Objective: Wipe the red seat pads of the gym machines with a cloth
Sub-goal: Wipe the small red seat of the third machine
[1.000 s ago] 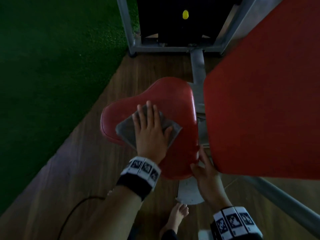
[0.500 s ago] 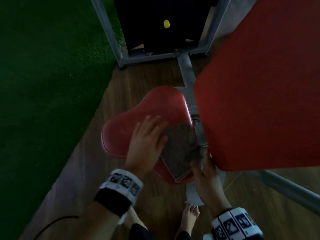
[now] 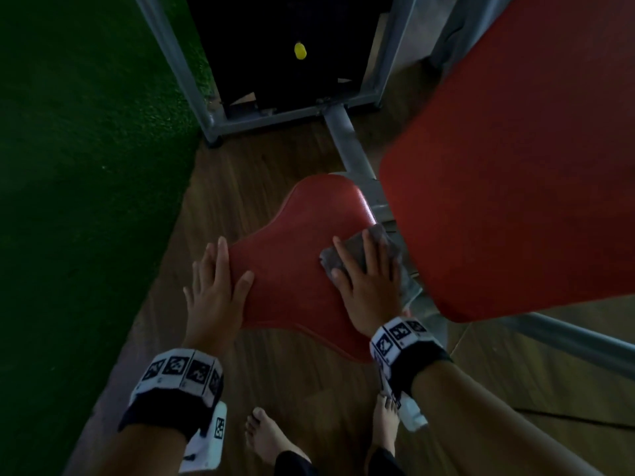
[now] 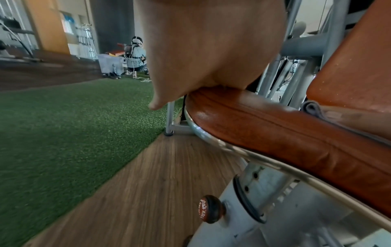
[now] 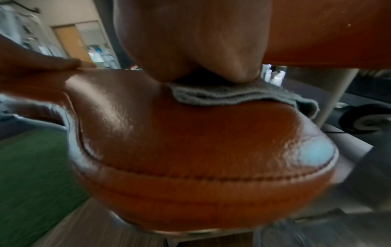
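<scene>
A red seat pad (image 3: 295, 262) sits low in the middle of the head view, under a big tilted red back pad (image 3: 515, 166). My right hand (image 3: 360, 273) lies flat on a folded grey cloth (image 3: 354, 252) and presses it onto the seat's right side, close to the back pad. The right wrist view shows the cloth (image 5: 232, 97) bunched under my palm (image 5: 190, 41) on the seat (image 5: 201, 133). My left hand (image 3: 220, 276) rests with straight fingers on the seat's left edge and holds nothing. Its palm (image 4: 207, 50) sits on the pad's rim (image 4: 285, 133).
Green turf (image 3: 86, 201) borders the wooden floor on the left. The machine's grey frame and black weight stack (image 3: 285, 56) stand behind the seat. A grey bar (image 3: 584, 341) runs low at the right. An adjustment knob (image 4: 209, 208) sticks out under the seat. My bare feet (image 3: 268, 438) stand below.
The cloth went from under my left hand to under my right hand and slid to the seat's right side. My left hand moved to the seat's left edge.
</scene>
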The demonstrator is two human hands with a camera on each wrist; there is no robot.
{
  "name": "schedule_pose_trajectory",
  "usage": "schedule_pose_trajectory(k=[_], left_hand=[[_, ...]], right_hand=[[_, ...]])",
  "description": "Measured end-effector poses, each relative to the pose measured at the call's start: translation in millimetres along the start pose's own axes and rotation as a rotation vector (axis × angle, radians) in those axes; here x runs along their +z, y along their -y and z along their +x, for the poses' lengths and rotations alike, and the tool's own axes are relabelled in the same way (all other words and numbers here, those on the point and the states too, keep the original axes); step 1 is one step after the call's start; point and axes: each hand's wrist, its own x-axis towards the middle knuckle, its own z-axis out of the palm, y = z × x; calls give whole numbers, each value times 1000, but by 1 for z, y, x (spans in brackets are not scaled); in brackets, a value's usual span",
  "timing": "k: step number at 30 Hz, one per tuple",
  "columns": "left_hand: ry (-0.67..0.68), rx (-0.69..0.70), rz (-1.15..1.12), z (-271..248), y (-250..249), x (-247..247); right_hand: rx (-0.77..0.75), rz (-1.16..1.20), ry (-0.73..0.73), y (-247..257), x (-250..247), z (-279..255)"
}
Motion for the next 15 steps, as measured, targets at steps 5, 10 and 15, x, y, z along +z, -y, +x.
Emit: schedule_pose_trajectory(k=[5,10,15], left_hand=[[22,16,-48,1,6,-1],[32,56,-102,0,7,-4],[37,93,-121,2,11,-4]], right_hand=[[243,3,-5,3,2,-2],[443,75,42,-8,-7,-13],[628,205,-97,-11,6,-46]])
